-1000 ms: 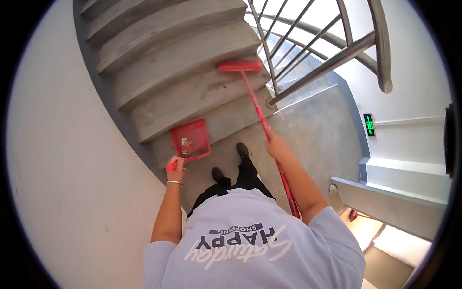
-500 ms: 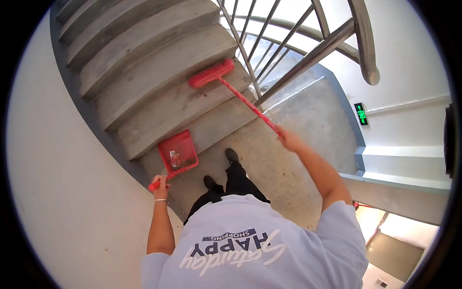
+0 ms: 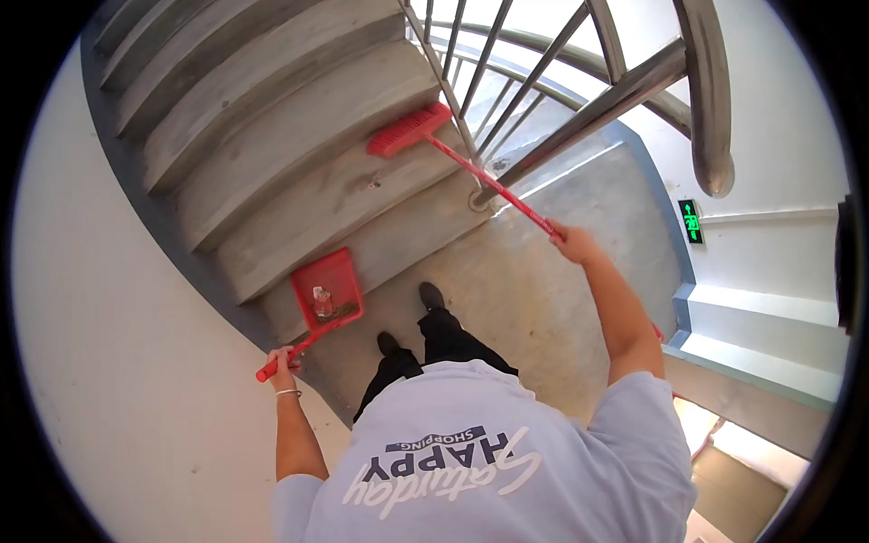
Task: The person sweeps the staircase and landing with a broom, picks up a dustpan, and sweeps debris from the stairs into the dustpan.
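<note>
My right hand (image 3: 574, 243) is closed around the red handle of a broom (image 3: 409, 130). The broom's bristle head rests on a concrete stair step, close to the foot of the railing posts. My left hand (image 3: 284, 361) grips the handle of a red dustpan (image 3: 329, 271), which sits by the lowest step near the left wall. Inside the pan lie a clear crumpled plastic piece (image 3: 322, 301), perhaps a bottle, and some dark dirt. A small bit of litter (image 3: 374, 184) is on the step below the broom head.
Curved concrete stairs (image 3: 262, 118) rise to the upper left. A metal railing (image 3: 597, 109) borders them on the right, its rounded end sticking out. A white wall (image 3: 118, 344) curves along the left. A green exit sign (image 3: 691, 222) hangs on the right wall.
The broom head has shifted slightly right and up along the step, and my right hand has moved right and up. My left hand has moved a little left and down with the dustpan handle.
</note>
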